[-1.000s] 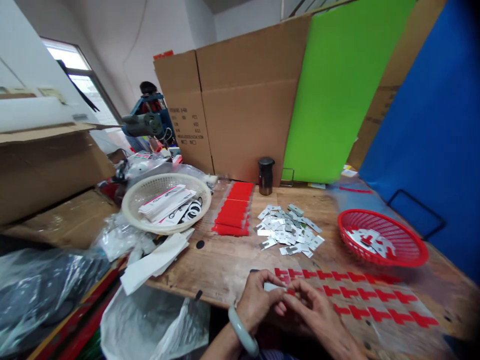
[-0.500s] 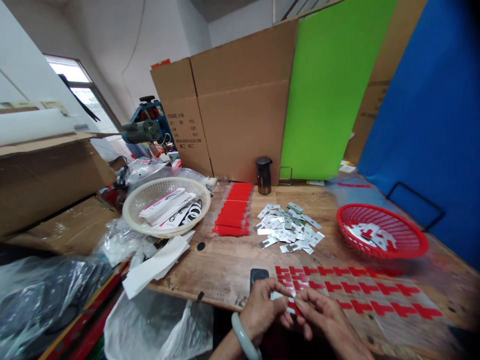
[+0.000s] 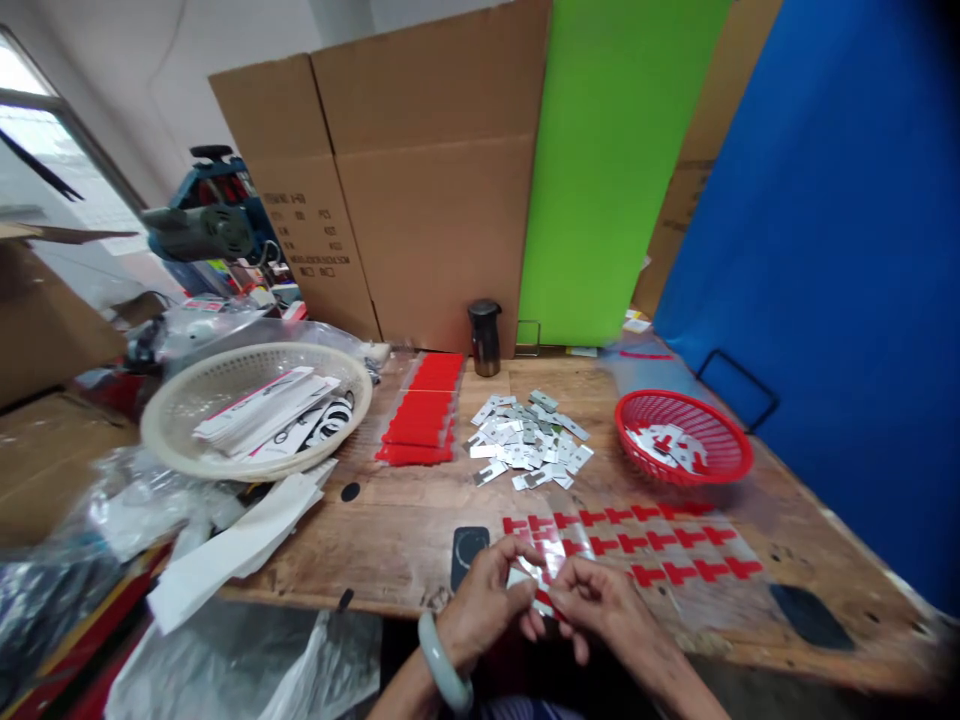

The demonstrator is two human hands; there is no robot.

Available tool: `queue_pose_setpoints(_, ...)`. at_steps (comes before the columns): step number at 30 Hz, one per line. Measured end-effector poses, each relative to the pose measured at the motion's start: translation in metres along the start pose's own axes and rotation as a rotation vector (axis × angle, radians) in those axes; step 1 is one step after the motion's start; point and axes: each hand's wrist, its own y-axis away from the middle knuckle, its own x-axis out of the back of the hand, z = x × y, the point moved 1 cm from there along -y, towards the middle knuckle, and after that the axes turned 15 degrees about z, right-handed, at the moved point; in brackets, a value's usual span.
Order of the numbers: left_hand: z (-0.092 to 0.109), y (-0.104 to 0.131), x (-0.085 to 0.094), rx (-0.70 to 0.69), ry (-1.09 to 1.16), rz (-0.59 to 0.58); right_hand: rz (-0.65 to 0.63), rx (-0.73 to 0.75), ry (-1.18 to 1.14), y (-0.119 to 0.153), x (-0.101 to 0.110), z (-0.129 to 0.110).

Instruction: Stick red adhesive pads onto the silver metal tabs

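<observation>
My left hand (image 3: 491, 603), with a pale bangle (image 3: 444, 664) at its wrist, pinches a small metal plate (image 3: 523, 580) near the table's front edge. My right hand (image 3: 600, 605) has its fingertips closed on a red sticker (image 3: 546, 603) at the plate's right end. Just behind both hands lies a clear sheet of red T-shaped stickers (image 3: 660, 541), reaching to the right. A loose pile of metal plates (image 3: 525, 440) sits farther back. White pieces with red marks (image 3: 673, 447) fill part of a red basket (image 3: 739, 458) at the right.
A cream basket (image 3: 169, 445) with printed cards stands left, beside stacked red sticker sheets (image 3: 421, 410). A dark jug (image 3: 485, 340) is at the back before cardboard (image 3: 442, 180). Dark pads (image 3: 469, 553) lie on the wooden table (image 3: 397, 540). White paper strips (image 3: 240, 545) overhang the left edge.
The view has turned right, so everything sits farther left in it. Both hands remain together at the small plate, with little change in their grip.
</observation>
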Motion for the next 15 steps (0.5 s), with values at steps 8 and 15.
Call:
queue_pose_setpoints(8,0.002,-0.005,0.01,-0.302,-0.283,0.237,0.584,0.166,-0.529,-0.031,0.075,-0.047)
queue_pose_setpoints(15,-0.018,-0.002,0.014,-0.691,-0.801,0.269,0.577,0.13,-0.427,-0.037,0.068,-0.049)
